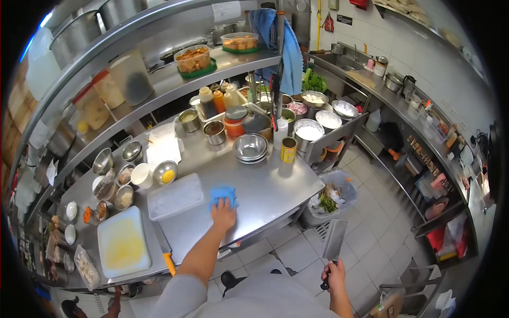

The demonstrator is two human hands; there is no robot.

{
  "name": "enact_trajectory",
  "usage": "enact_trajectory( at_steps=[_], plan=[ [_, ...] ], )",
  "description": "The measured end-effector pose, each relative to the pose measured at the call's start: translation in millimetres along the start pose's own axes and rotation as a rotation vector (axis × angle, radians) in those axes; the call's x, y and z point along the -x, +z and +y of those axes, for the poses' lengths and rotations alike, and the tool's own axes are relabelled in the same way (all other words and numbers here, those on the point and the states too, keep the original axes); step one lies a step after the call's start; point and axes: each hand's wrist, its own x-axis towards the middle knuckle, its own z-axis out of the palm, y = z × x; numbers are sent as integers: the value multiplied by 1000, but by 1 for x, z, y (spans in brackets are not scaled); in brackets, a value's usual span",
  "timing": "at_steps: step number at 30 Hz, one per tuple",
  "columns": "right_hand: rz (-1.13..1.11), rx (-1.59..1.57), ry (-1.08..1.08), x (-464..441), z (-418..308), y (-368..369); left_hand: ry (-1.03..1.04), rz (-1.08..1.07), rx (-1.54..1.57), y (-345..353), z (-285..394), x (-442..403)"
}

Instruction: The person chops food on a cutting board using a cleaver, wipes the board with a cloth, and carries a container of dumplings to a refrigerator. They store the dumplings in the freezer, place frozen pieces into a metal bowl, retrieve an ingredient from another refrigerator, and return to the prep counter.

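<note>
My left hand [224, 214] presses a crumpled blue cloth [223, 195] onto the steel worktable, its fingers bunched over the near edge of the cloth. Out past the table's front edge, my right hand [334, 276] grips the black handle of a cleaver [335, 238], whose broad blade points up and away from me above the floor. Just left of the cloth lies a clear plastic lid or shallow tray [175, 196]. A knife with an orange handle [168, 263] rests beside a yellow-stained white cutting board [124, 241].
Steel bowls [251, 147] and a yellow can [288, 150] stand toward the back of the worktable [260, 196]. A bowl with egg yolk [166, 173] sits behind the plastic piece. At the right corner, a lined waste bin [334, 193] stands on the floor. An overhead shelf [154, 100] spans the back.
</note>
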Motion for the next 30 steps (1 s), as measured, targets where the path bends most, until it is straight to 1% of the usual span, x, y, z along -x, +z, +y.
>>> enact_trajectory(
  at_steps=[1, 3, 5, 7, 9, 10, 11, 12, 13, 15, 16, 18, 19, 21, 23, 25, 27, 28, 30],
  plan=[
    [-5, 16, -14, 1, 1, -5, 22, -154, -50, 24, 1, -36],
    [-10, 26, -33, 6, 1, -11, -221, -528, 129, -59, 86, -78],
    [-1, 58, -26, 13, -2, -10, -128, -607, 102, -37, 126, -107],
    [-1, 54, -27, 20, -5, -8, -76, -685, 113, -75, 189, -96],
    [1, 57, -26, 21, -3, -10, 53, -572, 144, -54, 223, -78],
    [-10, 52, -26, 20, 0, -11, 52, -571, 144, -43, 230, -64],
    [-21, 48, -26, 19, 2, -11, 89, -390, 238, -29, 234, -47],
    [-26, 52, -28, 17, 5, -12, 121, -204, 330, -20, 234, -31],
    [-43, 55, -16, 12, 7, -11, 113, -199, 332, -21, 232, -16],
    [-75, 70, -2, 3, 7, -6, 62, 66, 410, -28, 227, 14],
    [-108, 91, 8, 0, 4, 0, 45, 72, 409, -34, 220, 28],
    [-158, 125, 23, -11, 0, 13, 150, 113, 329, -50, 193, 56],
    [-207, 135, 19, -17, 0, 21, 130, 117, 323, -55, 177, 70],
    [-278, 155, 28, -22, -5, 42, 178, 107, 240, -69, 140, 98],
    [-365, 214, 9, -22, -15, 72, 104, 84, 198, -91, 105, 127],
    [-456, 261, 13, -32, -7, 94, 4, 69, 159, -117, 76, 158],
    [-574, 330, 20, -39, 1, 122, -125, -93, 255, -147, 47, 187],
    [-617, 356, -11, -40, 3, 137, -197, -76, 253, -167, 36, 204],
    [-703, 418, -46, -27, 4, 173, -521, -216, 560, -206, 12, 248]
  ],
)
